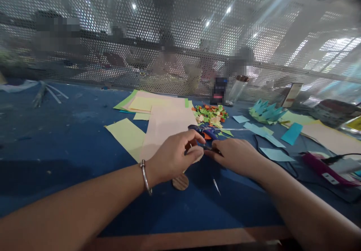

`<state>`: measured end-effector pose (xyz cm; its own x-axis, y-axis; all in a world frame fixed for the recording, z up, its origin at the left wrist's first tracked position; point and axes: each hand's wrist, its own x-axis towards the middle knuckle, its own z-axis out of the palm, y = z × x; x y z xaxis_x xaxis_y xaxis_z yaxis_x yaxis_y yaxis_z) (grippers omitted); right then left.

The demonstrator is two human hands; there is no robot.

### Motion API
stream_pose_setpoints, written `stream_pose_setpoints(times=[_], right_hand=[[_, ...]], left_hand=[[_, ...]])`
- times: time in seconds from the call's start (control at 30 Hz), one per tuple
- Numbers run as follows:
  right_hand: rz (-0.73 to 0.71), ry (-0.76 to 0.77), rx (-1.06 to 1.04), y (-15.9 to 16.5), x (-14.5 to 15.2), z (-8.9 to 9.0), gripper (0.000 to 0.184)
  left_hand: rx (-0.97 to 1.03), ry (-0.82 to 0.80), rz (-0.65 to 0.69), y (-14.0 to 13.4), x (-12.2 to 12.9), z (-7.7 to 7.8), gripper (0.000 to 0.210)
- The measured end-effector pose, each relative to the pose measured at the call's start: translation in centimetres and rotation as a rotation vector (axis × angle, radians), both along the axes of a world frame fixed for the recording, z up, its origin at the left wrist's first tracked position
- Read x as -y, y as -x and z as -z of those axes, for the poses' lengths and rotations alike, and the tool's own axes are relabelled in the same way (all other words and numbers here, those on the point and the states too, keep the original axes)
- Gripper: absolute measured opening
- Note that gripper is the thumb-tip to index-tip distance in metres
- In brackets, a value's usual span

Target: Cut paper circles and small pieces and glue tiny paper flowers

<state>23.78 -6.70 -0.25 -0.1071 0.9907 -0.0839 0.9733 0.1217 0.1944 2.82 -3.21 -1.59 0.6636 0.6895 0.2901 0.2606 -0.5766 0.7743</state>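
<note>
My left hand (180,151) is closed in a pinch on a small pale paper piece (199,155), its thumb and fingers curled toward the right. My right hand (232,154) is closed round a slim dark tool (210,149) whose tip meets the paper piece; its kind is mostly hidden by the fingers. Just behind both hands lies a blue glue gun (210,133) with an orange trigger and a clear glue stick (234,129) poking out to the right. Below my left hand a round corrugated cardboard disc (180,182) rests on the table beside a thin whitish stick (216,187).
Pale pink sheets (169,121) and a yellow-green sheet (126,134) lie left of centre. Coloured paper scraps (211,114) are heaped behind the glue gun. On the right are blue strips (265,134), a paper crown shape (266,111) and a magenta power strip (324,170) with cables.
</note>
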Motion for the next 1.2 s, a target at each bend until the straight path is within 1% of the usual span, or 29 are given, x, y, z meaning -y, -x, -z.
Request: stream_pose_setpoints(times=[0.1, 0.23, 0.3, 0.4, 0.53, 0.6, 0.67, 0.77, 0.83, 0.93, 1.0, 1.1, 1.2], right_hand=[[0.004, 0.009, -0.002, 0.2, 0.0, -0.2, 0.050], [0.015, 0.027, 0.014, 0.5, 0.2, -0.6, 0.048], [0.022, 0.034, 0.032, 0.6, 0.3, -0.7, 0.046], [0.018, 0.029, 0.049, 0.7, 0.4, -0.7, 0.046], [-0.002, 0.026, 0.065, 0.7, 0.6, -0.7, 0.042], [-0.017, 0.027, 0.067, 0.8, 0.7, -0.8, 0.039], [-0.022, 0.021, 0.067, 0.8, 0.7, -1.0, 0.039], [-0.041, -0.063, 0.036, 0.6, 0.6, -1.1, 0.036], [-0.120, -0.182, -0.037, 0.5, 0.6, -1.1, 0.031], [-0.352, -0.387, -0.167, 0.6, 0.9, -0.7, 0.024], [-0.501, -0.475, -0.221, 0.8, 1.1, -0.4, 0.020], [-0.630, -0.488, -0.289, 1.0, 0.9, 0.0, 0.020], [-0.664, -0.478, -0.390, 0.9, 0.5, 0.3, 0.022]], left_hand=[[0.136, 0.081, -0.081, 0.6, -1.3, 0.0, 0.010], [0.234, 0.193, -0.164, 1.1, -2.4, 0.1, 0.011], [0.246, 0.236, -0.191, 1.1, -2.5, 0.2, 0.012], [0.225, 0.227, -0.224, 0.9, -2.5, 0.4, 0.011], [0.223, 0.233, -0.257, 0.6, -2.4, 0.7, 0.018], [0.246, 0.307, -0.277, 0.3, -2.2, 0.7, 0.018], [0.289, 0.427, -0.294, 0.0, -2.1, 0.5, 0.019], [0.371, 0.593, -0.302, -0.5, -2.0, 0.1, 0.023], [0.411, 0.666, -0.287, -0.6, -1.9, -0.2, 0.028], [0.437, 0.767, -0.228, -0.7, -1.5, -0.7, 0.030], [0.451, 0.829, -0.202, -0.8, -1.1, -1.1, 0.026], [0.449, 0.887, -0.158, -0.8, -0.6, -1.4, 0.022], [0.441, 0.891, -0.127, -0.8, -0.6, -1.2, 0.022]])
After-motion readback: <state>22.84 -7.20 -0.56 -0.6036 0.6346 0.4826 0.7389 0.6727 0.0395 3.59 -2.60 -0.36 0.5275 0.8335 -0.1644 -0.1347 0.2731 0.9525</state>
